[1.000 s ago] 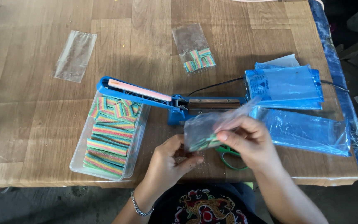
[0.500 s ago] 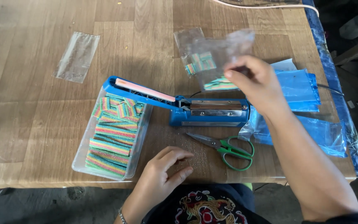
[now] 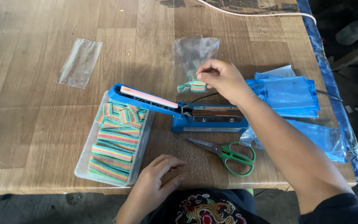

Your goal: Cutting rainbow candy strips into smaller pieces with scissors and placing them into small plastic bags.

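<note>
My right hand (image 3: 222, 79) reaches across the blue heat sealer (image 3: 212, 118) and pinches a clear bag of candy (image 3: 195, 54) that lies flat on the wooden table (image 3: 34, 124). A few rainbow candy pieces (image 3: 192, 86) show in the bag's near end. My left hand (image 3: 156, 180) rests on the table's front edge with fingers loosely apart and holds nothing. It lies just right of a clear plastic tray (image 3: 83, 166) filled with rainbow sour candy strips (image 3: 112, 149).
The sealer's arm (image 3: 146, 97) is raised over the tray. Green-handled scissors (image 3: 228, 154) lie in front of the sealer. A stack of blue plastic bags (image 3: 289, 93) sits at the right. An empty clear bag (image 3: 79, 62) lies at far left. A white cable (image 3: 262, 14) runs along the back.
My right hand carried the filled bag from in front of me over the sealer and lowered it onto the table behind. My left hand let go and came to rest near the front edge.
</note>
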